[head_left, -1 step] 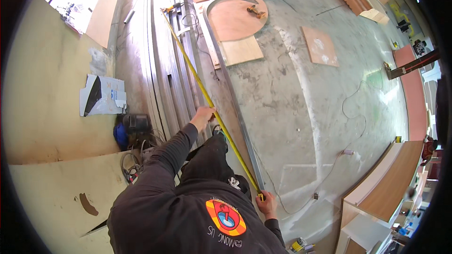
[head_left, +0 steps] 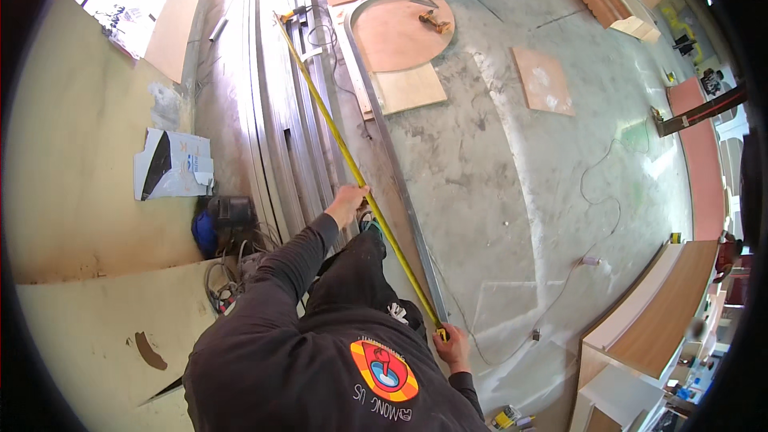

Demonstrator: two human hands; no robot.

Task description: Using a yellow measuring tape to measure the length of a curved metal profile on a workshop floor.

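Note:
A yellow tape measure (head_left: pixel 337 141) is drawn out in a long slanting line, its far end by the metal lengths at the upper left. My left hand (head_left: pixel 346 206) is closed around the blade partway along. At the near end, my right hand (head_left: pixel 454 349) grips the tape's case (head_left: pixel 442 334), which its fingers partly cover. Just right of the blade runs a grey metal bar (head_left: pixel 414 234) that bends in a curve at its far end. The near tip of the bar comes close to the case and my right hand.
Several long metal profiles (head_left: pixel 282 116) lie along the left. A rounded wooden panel (head_left: pixel 392 38) carries an orange-yellow power tool (head_left: pixel 434 22). Cables (head_left: pixel 614 206) trail over the concrete floor. A dark welding mask (head_left: pixel 232 214) lies by the left wall; a wood-topped counter (head_left: pixel 664 312) stands at right.

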